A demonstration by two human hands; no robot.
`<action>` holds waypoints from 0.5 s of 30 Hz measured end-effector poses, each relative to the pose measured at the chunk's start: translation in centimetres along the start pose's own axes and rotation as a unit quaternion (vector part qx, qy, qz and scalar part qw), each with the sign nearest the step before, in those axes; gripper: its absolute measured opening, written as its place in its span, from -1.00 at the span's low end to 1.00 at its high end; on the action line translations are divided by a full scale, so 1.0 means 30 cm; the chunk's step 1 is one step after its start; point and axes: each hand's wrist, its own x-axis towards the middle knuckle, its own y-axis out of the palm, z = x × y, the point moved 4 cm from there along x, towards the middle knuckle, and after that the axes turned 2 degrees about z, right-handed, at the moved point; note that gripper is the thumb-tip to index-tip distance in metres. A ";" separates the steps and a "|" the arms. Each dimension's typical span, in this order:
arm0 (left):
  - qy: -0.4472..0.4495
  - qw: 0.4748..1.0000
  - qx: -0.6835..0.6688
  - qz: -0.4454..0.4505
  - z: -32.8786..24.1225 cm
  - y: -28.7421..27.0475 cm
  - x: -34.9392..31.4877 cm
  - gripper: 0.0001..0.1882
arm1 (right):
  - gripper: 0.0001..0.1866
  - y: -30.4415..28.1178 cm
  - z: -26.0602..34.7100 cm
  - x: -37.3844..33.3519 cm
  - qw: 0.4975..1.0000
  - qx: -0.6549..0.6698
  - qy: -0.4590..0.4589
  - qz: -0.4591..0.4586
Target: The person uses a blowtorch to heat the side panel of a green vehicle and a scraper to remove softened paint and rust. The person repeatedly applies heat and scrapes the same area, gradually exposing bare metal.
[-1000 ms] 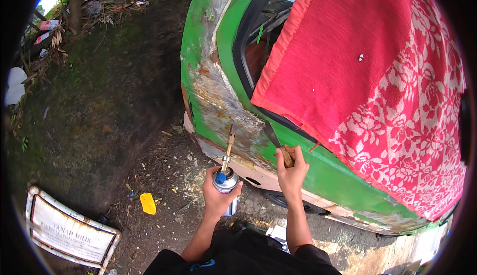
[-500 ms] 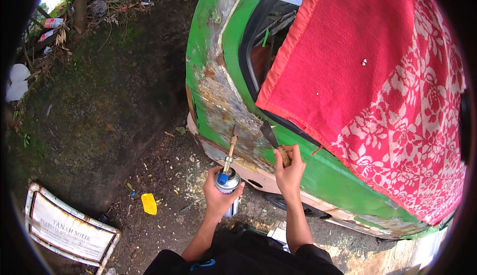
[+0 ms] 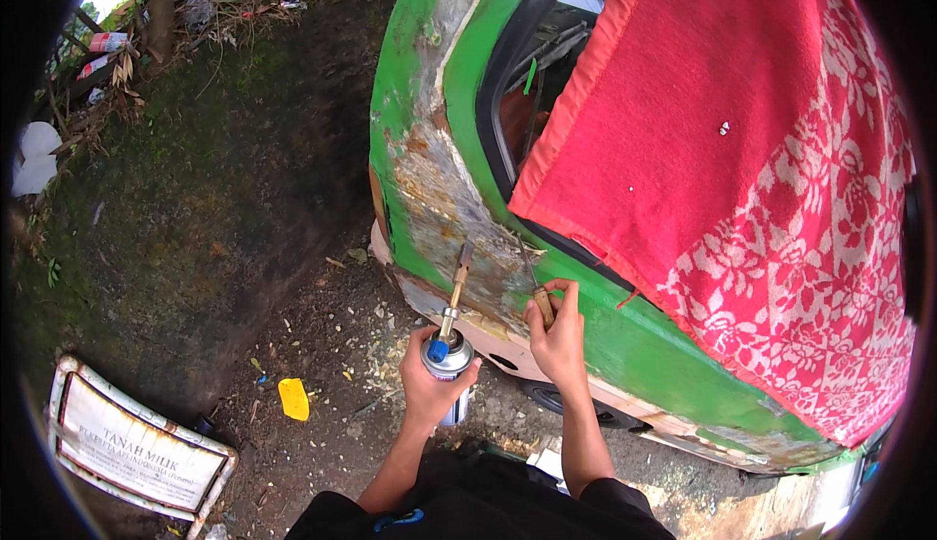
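Note:
My left hand (image 3: 427, 394) is wrapped round the canister of a gas blowtorch (image 3: 453, 306), whose brass nozzle points away from me at the car's side. No flame can be made out. Pinched in my right hand (image 3: 560, 343) is the wooden handle of a scraper (image 3: 543, 306). Its thin blade shows almost edge-on and reaches the bodywork below the window corner, where a bit of peeled paint sticks up. The green car body (image 3: 625, 350) has a wide stripped patch (image 3: 429, 188) of grey and rusty brown in front of both tools.
A red flowered towel (image 3: 703, 101) hangs over the car window (image 3: 547, 62). At lower left stands a rusty-framed white sign (image 3: 137, 452). A yellow scrap (image 3: 293, 398) and paint flakes lie on the dirt. Beyond are a mossy slope (image 3: 195, 208), a tree trunk (image 3: 161, 8) and litter.
My right hand has shifted slightly left and turned the scraper, so its blade went from showing its flat face to nearly edge-on. The blowtorch stays in place.

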 end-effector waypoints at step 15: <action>-0.022 0.998 -0.044 -0.028 0.031 -0.015 0.000 -0.38 | -0.74 0.012 0.028 0.037 1.000 0.005 -0.005 -0.010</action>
